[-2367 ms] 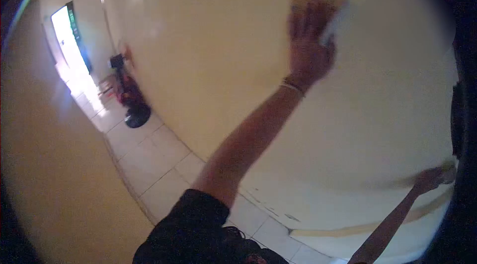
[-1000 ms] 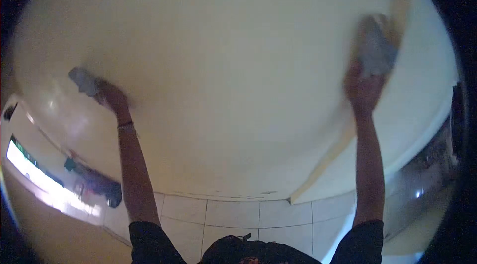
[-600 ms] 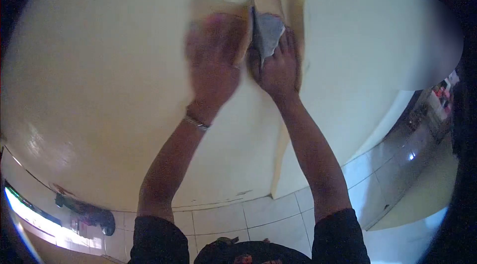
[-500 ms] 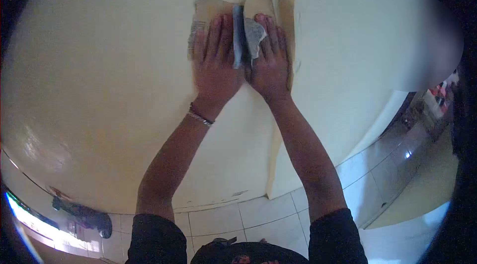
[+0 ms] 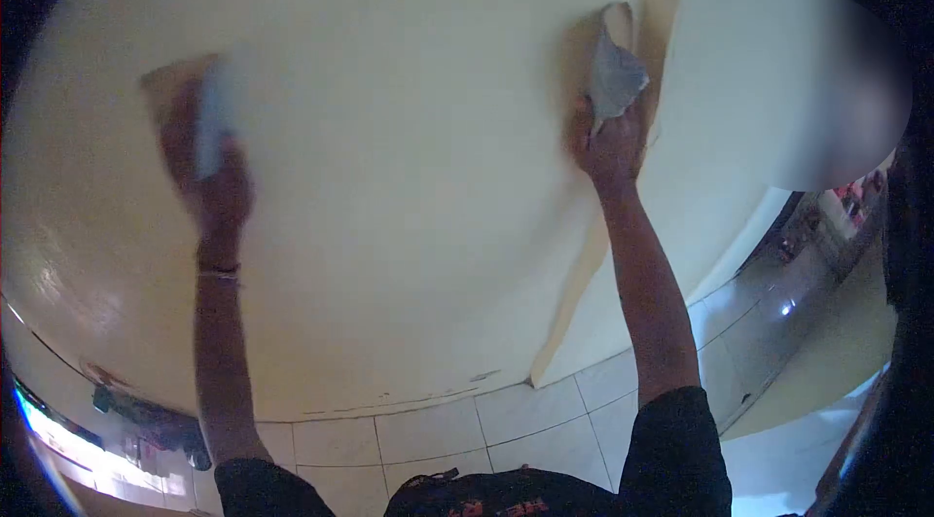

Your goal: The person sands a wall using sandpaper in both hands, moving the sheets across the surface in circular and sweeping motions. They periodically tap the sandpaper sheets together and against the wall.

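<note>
Against the pale wall (image 5: 409, 157), my left hand (image 5: 219, 167) is closed on a brown sheet (image 5: 180, 74) with a pale grey-blue folded edge, both smeared by motion. On the right, near a raised strip of the wall, my right hand (image 5: 613, 142) grips a curled piece of sheet (image 5: 618, 79), grey on one face and tan on the other. The two hands are wide apart. A bracelet circles my left wrist.
White floor tiles (image 5: 525, 415) run along the foot of the wall. Dark items (image 5: 156, 425) lie at the lower left beside a bright opening. Reddish objects (image 5: 856, 201) show at the far right, below a blurred shape.
My hands were side by side, flat on sheets against the wall. The left has moved far left and slightly down, the right to the right, each with its sheet now gripped.
</note>
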Tool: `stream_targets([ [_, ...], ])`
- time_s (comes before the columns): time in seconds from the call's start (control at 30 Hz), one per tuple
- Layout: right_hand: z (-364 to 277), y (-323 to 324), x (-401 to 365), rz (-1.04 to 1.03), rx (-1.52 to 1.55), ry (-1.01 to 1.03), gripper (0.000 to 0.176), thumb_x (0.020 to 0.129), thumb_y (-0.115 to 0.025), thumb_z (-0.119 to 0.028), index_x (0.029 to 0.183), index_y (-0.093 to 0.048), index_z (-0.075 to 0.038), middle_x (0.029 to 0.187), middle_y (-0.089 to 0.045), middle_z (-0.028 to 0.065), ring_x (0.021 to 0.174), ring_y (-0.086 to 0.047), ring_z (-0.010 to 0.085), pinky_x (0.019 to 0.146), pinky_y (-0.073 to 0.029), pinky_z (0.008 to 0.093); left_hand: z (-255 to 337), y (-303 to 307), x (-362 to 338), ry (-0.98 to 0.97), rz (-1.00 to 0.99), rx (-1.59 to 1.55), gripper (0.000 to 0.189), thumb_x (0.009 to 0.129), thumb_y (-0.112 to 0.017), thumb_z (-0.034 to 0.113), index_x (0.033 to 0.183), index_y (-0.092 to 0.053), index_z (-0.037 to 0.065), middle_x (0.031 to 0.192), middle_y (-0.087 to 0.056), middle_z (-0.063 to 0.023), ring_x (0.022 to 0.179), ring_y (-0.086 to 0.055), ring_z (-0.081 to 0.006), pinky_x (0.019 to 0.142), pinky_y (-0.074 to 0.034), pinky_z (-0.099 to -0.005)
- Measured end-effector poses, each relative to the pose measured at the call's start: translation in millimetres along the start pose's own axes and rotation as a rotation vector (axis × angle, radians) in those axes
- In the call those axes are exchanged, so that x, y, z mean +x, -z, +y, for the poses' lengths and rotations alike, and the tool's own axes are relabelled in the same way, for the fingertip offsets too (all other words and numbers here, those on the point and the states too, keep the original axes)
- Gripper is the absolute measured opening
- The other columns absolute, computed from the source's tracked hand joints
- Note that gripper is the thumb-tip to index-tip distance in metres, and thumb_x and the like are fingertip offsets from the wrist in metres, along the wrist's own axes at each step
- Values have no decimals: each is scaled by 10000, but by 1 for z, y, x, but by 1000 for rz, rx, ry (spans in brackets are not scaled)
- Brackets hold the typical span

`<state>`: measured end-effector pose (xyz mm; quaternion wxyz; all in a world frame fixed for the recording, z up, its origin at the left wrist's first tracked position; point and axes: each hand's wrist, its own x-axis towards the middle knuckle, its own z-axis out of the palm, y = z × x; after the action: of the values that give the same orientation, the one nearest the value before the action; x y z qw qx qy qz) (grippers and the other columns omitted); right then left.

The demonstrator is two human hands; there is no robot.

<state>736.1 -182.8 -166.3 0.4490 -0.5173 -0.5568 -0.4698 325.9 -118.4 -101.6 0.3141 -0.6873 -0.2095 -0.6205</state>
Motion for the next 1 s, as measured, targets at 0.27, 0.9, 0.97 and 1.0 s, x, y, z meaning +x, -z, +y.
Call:
stream_targets([
  [0.27,-16,2,8,83,-99,-25,516,797,-464,-176,1252,-329,28,1331,-294,170,1234,-268,323,1026,-192,411,-182,104,-69,393,298,209,470,834,-536,174,1192,-327,-46,1099,-496,-146,963,-485,-205,858,-375,-334],
  [0.9,-441,-60,74,-9,425,263,587,734,-504,-173,1277,-334,-33,1342,-262,190,1264,-210,329,1023,-132,494,-126,106,-36,253,248,450,486,846,-390,345,1304,-330,193,1335,-312,-139,1245,-253,-315,1008,-119,-498],
  [0.97,-459,-52,77,41,438,334,554,733,-500,-233,1259,-384,-102,1327,-320,135,1218,-309,311,1015,-173,489,-120,109,-31,347,275,113,482,855,-383,346,1293,-344,149,1327,-327,-133,1241,-266,-299,1010,-131,-482],
  [1.0,-460,-54,78,43,395,309,554,733,-500,-233,1259,-384,-102,1327,-320,135,1218,-309,311,1015,-173,489,-116,111,-26,451,292,-211,484,865,-375,348,1283,-358,105,1319,-342,-127,1237,-279,-284,1011,-143,-466],
])
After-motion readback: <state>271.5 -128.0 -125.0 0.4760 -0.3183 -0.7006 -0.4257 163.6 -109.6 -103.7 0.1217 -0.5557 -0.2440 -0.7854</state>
